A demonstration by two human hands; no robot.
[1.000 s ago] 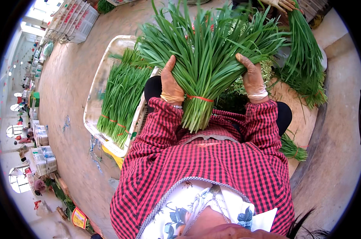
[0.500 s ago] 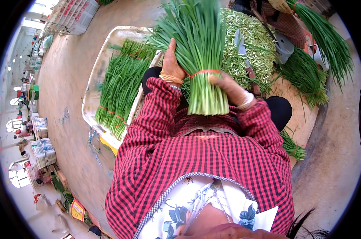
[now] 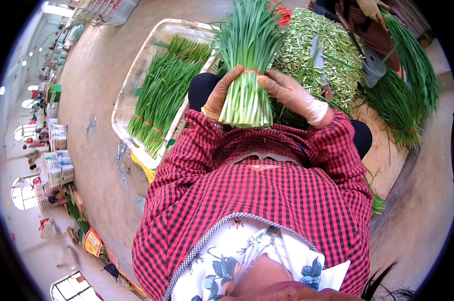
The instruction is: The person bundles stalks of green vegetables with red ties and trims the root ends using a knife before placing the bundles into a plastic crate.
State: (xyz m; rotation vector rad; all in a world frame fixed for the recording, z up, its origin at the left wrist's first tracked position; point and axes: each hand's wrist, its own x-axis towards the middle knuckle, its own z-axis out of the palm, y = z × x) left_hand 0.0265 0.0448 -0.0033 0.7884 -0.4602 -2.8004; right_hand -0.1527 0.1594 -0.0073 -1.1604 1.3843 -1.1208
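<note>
A thick bunch of garlic chives (image 3: 247, 100) stands upright before my chest, pale cut ends down and green leaves up. A red band (image 3: 253, 71) circles it near the middle. My left hand (image 3: 224, 93) wraps its left side just below the band. On the other side my right hand (image 3: 290, 94) holds it, fingers and thumb pressed at the band. Both hands look gloved, with pale cuffs at the wrists. To the left, a white plastic crate (image 3: 120, 103) contains several banded chive bunches (image 3: 159, 100).
A heap of chopped stalk ends (image 3: 332, 32) lies to the right, with a knife blade (image 3: 317, 51) on it. Loose chives (image 3: 395, 108) lie beyond. At the far right a co-worker's hand (image 3: 372, 9) holds more chives (image 3: 412, 60). Red bands (image 3: 283, 15) lie behind my bunch.
The bunch has tilted more upright and shifted slightly up in the picture. My left hand has moved lower along it, while my right fingers have come up to the band. The co-worker's chives hang lower.
</note>
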